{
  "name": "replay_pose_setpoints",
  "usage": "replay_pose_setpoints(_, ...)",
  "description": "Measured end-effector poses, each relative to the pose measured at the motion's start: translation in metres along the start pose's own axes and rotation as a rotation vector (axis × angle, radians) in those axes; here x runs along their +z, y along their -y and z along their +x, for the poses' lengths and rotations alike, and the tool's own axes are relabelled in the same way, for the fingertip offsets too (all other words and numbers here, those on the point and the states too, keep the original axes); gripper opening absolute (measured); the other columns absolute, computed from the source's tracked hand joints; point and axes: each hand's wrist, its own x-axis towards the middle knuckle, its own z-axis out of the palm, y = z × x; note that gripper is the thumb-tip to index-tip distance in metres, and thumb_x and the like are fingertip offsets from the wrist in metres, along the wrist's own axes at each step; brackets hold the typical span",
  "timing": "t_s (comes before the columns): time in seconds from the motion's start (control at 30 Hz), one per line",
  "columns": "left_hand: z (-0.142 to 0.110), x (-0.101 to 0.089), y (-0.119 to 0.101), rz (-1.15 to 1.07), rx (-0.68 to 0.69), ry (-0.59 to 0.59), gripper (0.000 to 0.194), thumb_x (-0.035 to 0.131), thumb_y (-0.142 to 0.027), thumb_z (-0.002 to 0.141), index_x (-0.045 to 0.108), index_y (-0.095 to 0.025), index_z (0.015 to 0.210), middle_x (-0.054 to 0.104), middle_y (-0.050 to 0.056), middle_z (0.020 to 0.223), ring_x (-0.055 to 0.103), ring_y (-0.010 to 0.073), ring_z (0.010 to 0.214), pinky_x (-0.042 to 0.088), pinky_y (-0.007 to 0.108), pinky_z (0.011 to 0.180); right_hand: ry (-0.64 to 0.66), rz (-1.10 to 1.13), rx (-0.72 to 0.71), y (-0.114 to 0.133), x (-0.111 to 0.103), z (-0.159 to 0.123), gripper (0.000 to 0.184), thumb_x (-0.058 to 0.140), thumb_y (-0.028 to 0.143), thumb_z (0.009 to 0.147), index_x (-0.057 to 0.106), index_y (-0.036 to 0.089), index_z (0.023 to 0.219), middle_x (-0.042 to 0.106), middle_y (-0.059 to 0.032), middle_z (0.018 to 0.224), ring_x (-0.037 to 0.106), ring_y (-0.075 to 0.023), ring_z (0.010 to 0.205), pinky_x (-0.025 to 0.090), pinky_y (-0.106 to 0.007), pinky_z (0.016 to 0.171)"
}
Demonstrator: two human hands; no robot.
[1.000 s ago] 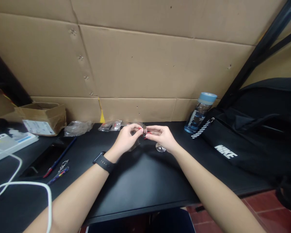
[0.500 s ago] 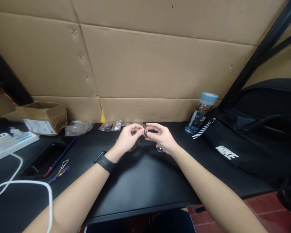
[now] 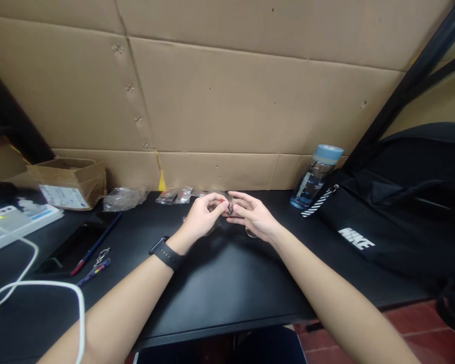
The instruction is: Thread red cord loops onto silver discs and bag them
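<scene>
Over the back middle of the black table, my left hand (image 3: 205,215) is closed in a pinch on a small shiny object with a red bit (image 3: 230,206). My right hand (image 3: 256,215) meets it from the other side, its thumb and fingers around the same object and its outer fingers stretched out. Fingers cover most of the object, so its exact kind cannot be made out. Beneath my right hand lies a small round clear piece (image 3: 250,233), partly hidden. A bit of clear plastic (image 3: 214,226) shows under my left hand.
Small plastic packets (image 3: 174,195), a crumpled clear bag (image 3: 124,199) and an open cardboard box (image 3: 70,182) line the back left. A tablet (image 3: 78,245), keychain (image 3: 96,268) and white cable (image 3: 81,308) lie left. Rightward stand a water bottle (image 3: 314,177) and black bag (image 3: 394,222).
My right hand's fingers have shifted on the small object, with the lower fingers now straighter. More of the round clear piece is covered. My left hand keeps its pinch.
</scene>
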Motion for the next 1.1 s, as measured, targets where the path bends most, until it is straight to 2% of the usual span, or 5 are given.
replay_pose_setpoints(0.47,0.002,-0.006,-0.004,0.135,-0.006,0.113,0.028,0.062,-0.046,0.095,0.065,-0.018,0.093,0.075,0.006,0.087,0.073,0.0213,0.082,0.056,0.034,0.081,-0.058,-0.083,-0.044,-0.006,-0.002,0.004,0.059,0.093,0.025,0.067,0.074,0.024,0.123,0.075,-0.0069,0.114,0.076,-0.0199,0.089,0.063,-0.035,0.085)
replay_pose_setpoints(0.57,0.0,-0.025,-0.016,0.42,0.068,0.245,0.03,0.063,-0.049,0.094,0.068,-0.022,0.107,0.075,0.008,0.108,0.071,0.0259,0.101,0.053,0.039,0.093,-0.112,-0.155,-0.075,-0.008,-0.004,0.007,0.059,0.093,0.027,0.066,0.074,0.023,0.122,0.074,-0.0078,0.114,0.076,-0.019,0.085,0.063,-0.033,0.078)
replay_pose_setpoints(0.63,-0.001,-0.043,-0.019,0.643,0.13,0.297,0.058,0.081,-0.05,0.078,0.064,-0.025,0.127,0.067,0.011,0.133,0.062,0.0329,0.123,0.045,0.046,0.108,-0.167,-0.203,-0.105,-0.007,-0.007,0.008,0.058,0.092,0.03,0.068,0.074,0.023,0.122,0.073,-0.0078,0.114,0.076,-0.0181,0.08,0.062,-0.03,0.072)
replay_pose_setpoints(0.73,-0.003,-0.064,-0.014,0.789,0.015,0.395,0.088,0.09,-0.044,0.064,0.054,-0.025,0.142,0.057,0.015,0.146,0.054,0.0366,0.133,0.041,0.049,0.112,-0.234,-0.282,-0.126,-0.004,-0.013,0.009,0.059,0.091,0.033,0.07,0.073,0.023,0.125,0.072,-0.0078,0.116,0.075,-0.0168,0.078,0.06,-0.029,0.07)
replay_pose_setpoints(1.1,-0.001,-0.086,0.004,0.88,-0.192,0.46,0.087,0.091,-0.034,0.057,0.059,-0.02,0.137,0.065,0.014,0.137,0.062,0.0325,0.125,0.047,0.039,0.105,-0.157,-0.824,-0.296,0.001,-0.017,0.007,0.048,0.087,0.031,0.071,0.074,0.022,0.117,0.074,-0.0078,0.113,0.067,-0.016,0.078,0.055,-0.029,0.068)
